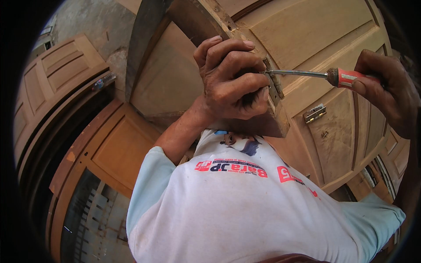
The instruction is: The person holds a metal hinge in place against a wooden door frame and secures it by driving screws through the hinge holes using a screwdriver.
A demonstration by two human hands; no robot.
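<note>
My right hand (388,90) is closed round the red-and-white handle of a screwdriver (302,73). Its metal shaft points left, with the tip at the fingers of my left hand (232,79). That hand is curled closed over the edge of a wooden frame piece (267,125); whatever its fingertips pinch is hidden. Beside them, a dark metal hinge leaf (275,85) lies along the wood's edge, partly covered by the hand. On the carved wooden door panel (307,35) to the right rest a loose hinge (315,113) and some small screws (324,134).
Paneled wooden doors (66,70) are stacked at the left. Below them stands an orange-brown door (123,149) with a glass pane (94,215). Grey concrete floor (92,19) shows at the upper left. More wood pieces (362,186) lie at the lower right.
</note>
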